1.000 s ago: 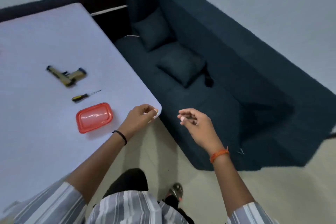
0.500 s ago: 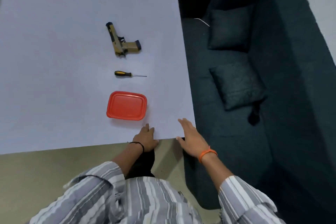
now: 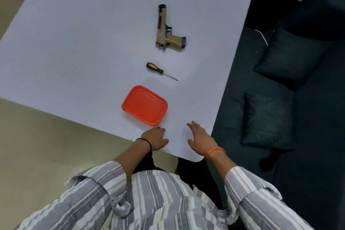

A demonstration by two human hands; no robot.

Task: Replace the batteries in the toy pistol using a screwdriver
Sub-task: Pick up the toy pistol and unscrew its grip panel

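Observation:
A tan and black toy pistol [image 3: 166, 32] lies flat on the white table [image 3: 84, 43], barrel pointing away from me. Just nearer lies a small screwdriver [image 3: 158, 70] with a black and yellow handle, its tip pointing right. A closed red plastic box [image 3: 144, 105] sits nearer still. My left hand [image 3: 155, 139] rests on the table's near edge, just below the box, fingers loosely bent and holding nothing. My right hand [image 3: 200, 137] lies beside it with fingers spread on the table, also holding nothing.
A dark sofa [image 3: 308, 99] with two dark cushions [image 3: 268, 119] runs along the table's right side. The table's corner ends close to my right wrist. Beige floor [image 3: 37, 145] shows to the left.
The view has swung so the table sits straight in front of me. Both hands have come onto the table's near edge, slightly further forward than half a second ago.

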